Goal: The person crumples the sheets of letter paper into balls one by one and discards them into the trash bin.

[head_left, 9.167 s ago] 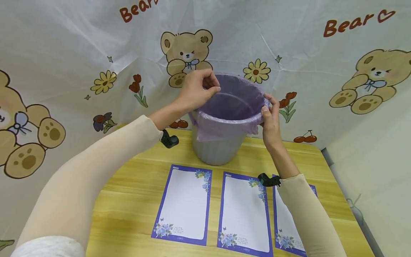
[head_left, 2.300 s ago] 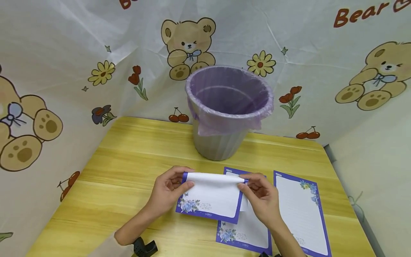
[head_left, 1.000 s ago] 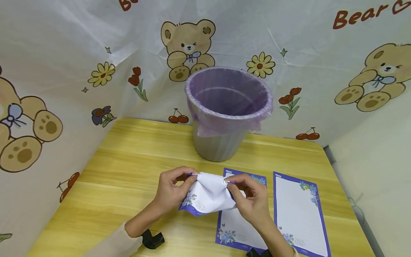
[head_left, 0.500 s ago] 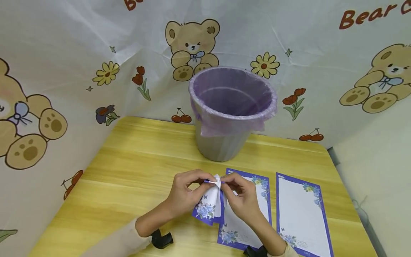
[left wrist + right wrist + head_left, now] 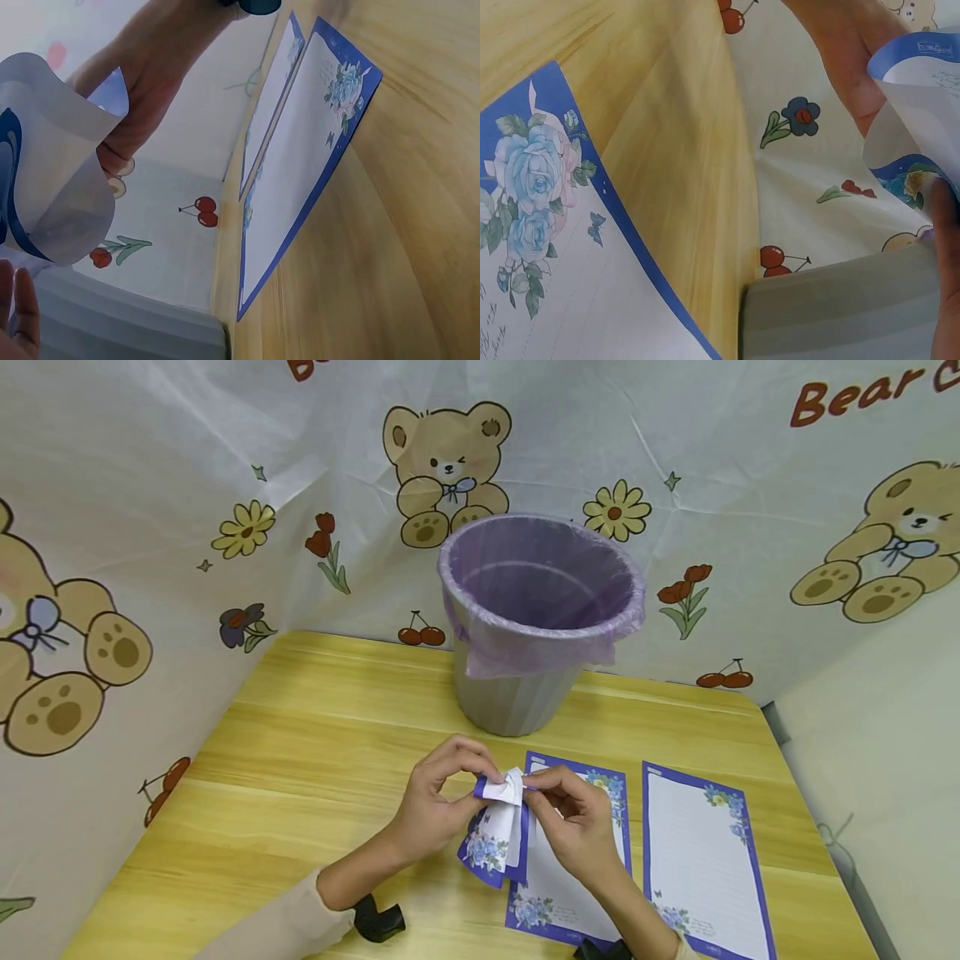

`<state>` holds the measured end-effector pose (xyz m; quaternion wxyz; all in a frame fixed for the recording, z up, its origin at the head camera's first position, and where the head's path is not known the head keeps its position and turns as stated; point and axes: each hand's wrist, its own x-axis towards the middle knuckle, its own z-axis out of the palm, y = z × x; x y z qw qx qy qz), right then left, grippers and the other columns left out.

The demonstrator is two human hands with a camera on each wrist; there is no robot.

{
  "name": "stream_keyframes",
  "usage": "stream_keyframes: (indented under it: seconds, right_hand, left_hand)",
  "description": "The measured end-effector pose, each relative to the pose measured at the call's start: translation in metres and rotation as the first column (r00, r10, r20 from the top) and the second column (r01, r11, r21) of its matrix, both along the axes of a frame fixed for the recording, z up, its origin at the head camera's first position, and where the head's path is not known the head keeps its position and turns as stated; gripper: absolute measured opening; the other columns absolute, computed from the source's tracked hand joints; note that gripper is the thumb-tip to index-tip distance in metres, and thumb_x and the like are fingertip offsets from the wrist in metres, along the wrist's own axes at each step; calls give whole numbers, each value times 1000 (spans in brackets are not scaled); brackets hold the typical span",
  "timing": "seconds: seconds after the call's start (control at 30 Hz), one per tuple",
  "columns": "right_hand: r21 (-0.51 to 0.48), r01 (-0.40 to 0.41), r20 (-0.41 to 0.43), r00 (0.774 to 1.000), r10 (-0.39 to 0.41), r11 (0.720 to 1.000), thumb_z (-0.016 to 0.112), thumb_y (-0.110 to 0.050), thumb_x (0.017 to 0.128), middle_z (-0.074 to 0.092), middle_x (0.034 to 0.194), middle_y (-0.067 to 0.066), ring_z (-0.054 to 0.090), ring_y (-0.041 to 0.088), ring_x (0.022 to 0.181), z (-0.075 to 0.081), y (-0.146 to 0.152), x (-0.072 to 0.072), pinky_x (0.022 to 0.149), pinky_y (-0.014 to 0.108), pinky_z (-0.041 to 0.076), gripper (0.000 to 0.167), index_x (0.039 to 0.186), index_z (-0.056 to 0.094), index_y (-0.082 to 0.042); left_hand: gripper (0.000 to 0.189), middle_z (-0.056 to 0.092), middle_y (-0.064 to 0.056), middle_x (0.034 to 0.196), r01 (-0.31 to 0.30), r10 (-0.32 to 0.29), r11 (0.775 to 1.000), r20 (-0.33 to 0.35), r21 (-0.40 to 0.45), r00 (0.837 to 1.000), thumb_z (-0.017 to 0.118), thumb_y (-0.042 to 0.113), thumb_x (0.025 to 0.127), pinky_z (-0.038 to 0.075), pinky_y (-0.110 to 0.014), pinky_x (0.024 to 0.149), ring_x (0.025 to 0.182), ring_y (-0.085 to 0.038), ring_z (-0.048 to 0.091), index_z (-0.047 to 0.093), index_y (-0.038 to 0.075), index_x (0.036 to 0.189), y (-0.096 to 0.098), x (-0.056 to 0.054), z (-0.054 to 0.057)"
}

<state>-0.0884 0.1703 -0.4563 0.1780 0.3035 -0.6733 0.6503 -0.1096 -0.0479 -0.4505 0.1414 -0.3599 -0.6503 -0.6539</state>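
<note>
In the head view, a sheet of letter paper [image 5: 489, 847] with a purple border and blue flowers is bunched and twisted at its top, held up between both hands. My left hand [image 5: 431, 802] pinches its upper left edge between thumb and fingers. My right hand [image 5: 579, 827] pinches the gathered part from the right. The lower part of the sheet hangs down in folds; in the left wrist view the curled paper [image 5: 56, 157] bulges out. A second, flat letter sheet [image 5: 573, 885] lies on the table, partly covered by my right hand and the held sheet.
Another flat letter sheet [image 5: 705, 852] lies further right. A grey trash bin [image 5: 510, 706] with a purple liner bag [image 5: 525, 658] over its rim stands behind the hands on the wooden table [image 5: 300, 760]. A bear-print cloth [image 5: 337, 468] hangs close behind the bin.
Earlier both hands were at the bin's rim, with three sheets flat. The left sheet was then lifted and rolled at its top; since then the hands have come together, crumpling and twisting it.
</note>
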Motion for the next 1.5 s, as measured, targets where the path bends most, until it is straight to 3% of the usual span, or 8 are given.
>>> stream_keyframes:
  seconds: [0.2,0.4,0.57,0.8,1.0,1.13,1.5]
  right_hand:
    - [3,-12,-18,1000,12,1000,61,33,86,78,102,10,79,6,96,3,3,0,76,21,66,33,106,73,9]
    - [-22,-63,-56,997,61,998,58,28,90,78,110,9,78,9,100,3,8,0,82,21,66,30,114,69,14]
    - [-34,-101,-47,994,100,994,61,21,92,78,116,5,78,9,103,2,10,0,84,22,66,28,119,66,15]
    - [-36,-99,-20,995,99,994,80,11,88,76,120,2,78,10,100,5,8,0,87,25,67,36,120,65,15]
    - [-37,-75,15,997,76,996,75,26,79,76,118,1,77,9,100,4,6,2,87,25,67,42,118,67,13]
    - [-32,-56,18,998,57,998,73,25,82,77,114,2,77,10,96,4,4,1,83,24,67,37,116,69,11]
    - [-14,-59,25,998,59,998,63,27,90,78,102,4,77,7,90,6,10,-1,75,22,66,26,108,71,9]
  left_hand:
    - [28,69,-13,117,36,-33,999,107,-19,994,75,-8,96,65,-31,89,109,-15,69,69,8,118,-1,1,-1]
    - [31,75,-14,121,62,-40,996,272,-70,961,76,-1,98,66,-31,92,109,-12,73,69,9,127,-2,3,-4]
    - [25,78,-14,119,72,-30,991,338,-112,941,75,2,100,66,-30,92,105,-12,74,74,8,124,-3,3,-6]
    - [24,79,-12,117,84,-22,985,372,-153,928,74,2,99,66,-30,93,103,-10,75,75,7,123,-4,3,-4]
    - [22,80,-13,114,65,-8,987,350,-149,937,76,4,99,67,-30,91,100,-10,76,76,6,121,-1,4,-5]
    - [20,80,-14,112,65,-18,989,325,-135,945,76,6,100,68,-31,88,98,-10,76,76,7,120,0,3,-7]
    - [25,77,-18,118,175,-133,979,320,-104,938,71,4,103,67,-32,92,102,-10,75,73,4,127,-6,2,-9]
